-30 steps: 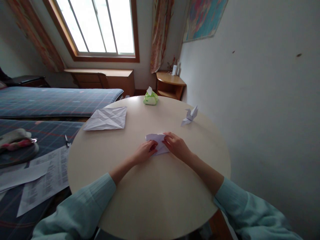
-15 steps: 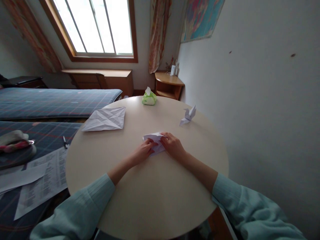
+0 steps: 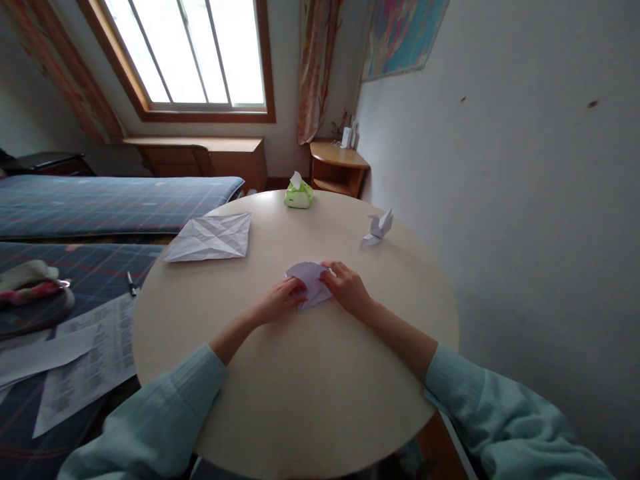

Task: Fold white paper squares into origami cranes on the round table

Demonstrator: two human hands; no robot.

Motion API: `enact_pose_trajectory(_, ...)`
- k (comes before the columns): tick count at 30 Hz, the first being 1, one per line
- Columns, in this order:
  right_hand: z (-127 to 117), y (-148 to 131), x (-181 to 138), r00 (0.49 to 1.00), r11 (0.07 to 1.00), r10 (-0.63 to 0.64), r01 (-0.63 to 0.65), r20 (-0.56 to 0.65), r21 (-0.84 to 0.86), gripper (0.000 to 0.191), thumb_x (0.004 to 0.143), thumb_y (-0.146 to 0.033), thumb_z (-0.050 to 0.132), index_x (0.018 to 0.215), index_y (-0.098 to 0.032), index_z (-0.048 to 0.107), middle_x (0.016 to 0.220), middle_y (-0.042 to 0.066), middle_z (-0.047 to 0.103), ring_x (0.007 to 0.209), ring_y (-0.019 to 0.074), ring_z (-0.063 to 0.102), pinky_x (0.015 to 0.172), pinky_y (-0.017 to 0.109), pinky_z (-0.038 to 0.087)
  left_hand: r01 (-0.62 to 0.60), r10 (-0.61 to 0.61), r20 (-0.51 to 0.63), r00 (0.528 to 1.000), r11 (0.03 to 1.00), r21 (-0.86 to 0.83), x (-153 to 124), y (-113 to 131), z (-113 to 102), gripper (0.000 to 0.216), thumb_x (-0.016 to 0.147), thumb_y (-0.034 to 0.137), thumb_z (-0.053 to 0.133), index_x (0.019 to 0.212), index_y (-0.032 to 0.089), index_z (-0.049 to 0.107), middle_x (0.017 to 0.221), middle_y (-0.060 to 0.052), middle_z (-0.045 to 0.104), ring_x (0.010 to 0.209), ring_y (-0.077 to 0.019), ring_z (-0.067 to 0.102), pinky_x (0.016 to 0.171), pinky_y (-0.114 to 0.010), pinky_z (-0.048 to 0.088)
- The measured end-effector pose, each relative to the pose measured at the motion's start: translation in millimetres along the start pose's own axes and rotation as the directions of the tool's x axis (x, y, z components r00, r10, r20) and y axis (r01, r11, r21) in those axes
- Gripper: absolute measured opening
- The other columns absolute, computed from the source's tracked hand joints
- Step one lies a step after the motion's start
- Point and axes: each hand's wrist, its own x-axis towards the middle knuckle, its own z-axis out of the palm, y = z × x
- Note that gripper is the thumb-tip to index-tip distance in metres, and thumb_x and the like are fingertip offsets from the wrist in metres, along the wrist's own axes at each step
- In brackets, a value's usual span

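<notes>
A folded sheet of white paper (image 3: pixel 311 279) lies near the middle of the round table (image 3: pixel 310 387). At its left edge, my left hand (image 3: pixel 283 298) closes its curled fingers on the paper. My right hand (image 3: pixel 346 287) grips the upper right edge, fingertips bent over it and thumb on its face. The far edge of the paper bulges up in a curve between my hands. Beyond my right hand stands a white origami crane (image 3: pixel 377 229). A creased, flat sheet of paper (image 3: pixel 213 238) rests at the table's left side.
A green tissue pack (image 3: pixel 299 194) sits at the table's far edge. Left of the table, a plaid bed (image 3: pixel 115 263) holds printed sheets (image 3: pixel 95 360), a pen (image 3: pixel 131 284) and a bag-like item (image 3: pixel 33 293). The white wall (image 3: pixel 525 220) runs along the right.
My left hand has slid slightly left and down, uncovering more of the folded paper. The paper's far edge now bows upward. My right hand stays at its edge.
</notes>
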Motion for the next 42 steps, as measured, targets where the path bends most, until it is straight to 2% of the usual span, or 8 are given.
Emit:
enact_pose_trajectory(6,3,0,0,1.0,1.0,-0.011,0.011,0.026,-0.02,0.009,0.082,-0.018,0.048,0.08,-0.016,0.057,0.095,0.008,0.059,0.082,0.0161,0.05,0.065,0.024,0.043,-0.05,0.055,-0.028,0.998,0.983,0.175,4,-1,12,0.012,0.072,0.023,0.059,0.077,0.014,0.053,0.088,-0.007,0.052,0.082,-0.0172,0.049,0.078,-0.031,0.041)
enact_pose_trajectory(13,4,-7,9,0.991,0.995,-0.01,0.023,0.133,-0.092,0.01,0.081,-0.015,0.048,0.081,-0.017,0.058,0.097,0.008,0.057,0.083,0.0183,0.048,0.065,0.027,0.041,-0.087,0.091,-0.011,0.996,0.973,0.215,4,-5,12,0.013,0.072,0.025,0.059,0.074,0.014,0.052,0.085,-0.006,0.053,0.08,-0.0178,0.049,0.074,-0.031,0.042)
enact_pose_trajectory(22,9,-12,13,0.988,0.991,-0.024,0.043,0.152,-0.128,0.011,0.081,-0.02,0.05,0.086,-0.016,0.059,0.1,0.009,0.057,0.086,0.02,0.046,0.066,0.029,0.039,-0.148,0.157,-0.029,0.987,0.968,0.202,5,-12,16,0.033,0.072,0.022,0.06,0.103,0.015,0.052,0.105,-0.01,0.051,0.097,-0.0217,0.047,0.085,-0.035,0.041)
enact_pose_trajectory(32,12,-12,12,0.984,0.997,0.017,-0.004,0.179,-0.073,0.011,0.081,-0.018,0.05,0.083,-0.016,0.061,0.102,0.011,0.056,0.09,0.0206,0.047,0.069,0.031,0.042,-0.175,0.174,0.032,0.984,0.925,0.337,5,-10,15,0.036,0.076,0.024,0.055,0.111,0.019,0.054,0.097,-0.008,0.049,0.09,-0.0197,0.047,0.084,-0.036,0.042)
enact_pose_trajectory(35,10,-10,11,0.991,1.0,-0.008,0.007,0.132,0.009,0.013,0.081,-0.018,0.049,0.086,-0.017,0.061,0.106,0.012,0.055,0.094,0.0207,0.047,0.074,0.032,0.044,-0.189,0.185,0.047,0.982,0.913,0.362,4,-7,15,0.034,0.077,0.024,0.053,0.111,0.019,0.055,0.097,-0.008,0.048,0.091,-0.0205,0.046,0.084,-0.037,0.042)
enact_pose_trajectory(39,-5,-5,8,0.991,0.963,-0.128,0.131,-0.027,0.236,0.024,0.084,-0.019,0.044,0.103,-0.022,0.057,0.12,0.01,0.048,0.11,0.0191,0.043,0.087,0.035,0.043,-0.205,0.21,0.026,0.977,0.91,0.359,2,-3,15,0.033,0.077,0.021,0.052,0.11,0.018,0.054,0.108,-0.011,0.048,0.102,-0.0237,0.043,0.087,-0.04,0.041)
enact_pose_trajectory(40,-10,-2,7,0.989,0.947,-0.132,0.144,-0.061,0.286,0.027,0.084,-0.018,0.042,0.107,-0.024,0.054,0.121,0.009,0.047,0.111,0.0182,0.042,0.088,0.035,0.043,-0.21,0.217,0.021,0.976,0.91,0.358,1,-1,15,0.033,0.078,0.02,0.052,0.11,0.018,0.053,0.112,-0.011,0.047,0.105,-0.0243,0.042,0.088,-0.041,0.04)
enact_pose_trajectory(42,-16,6,5,0.991,0.932,-0.034,0.077,-0.126,0.354,0.034,0.083,-0.02,0.043,0.117,-0.024,0.047,0.12,0.009,0.048,0.112,0.0183,0.044,0.089,0.036,0.043,-0.221,0.224,0.034,0.974,0.908,0.357,0,0,15,0.035,0.079,0.019,0.05,0.114,0.018,0.05,0.12,-0.012,0.046,0.111,-0.0251,0.041,0.092,-0.042,0.038)
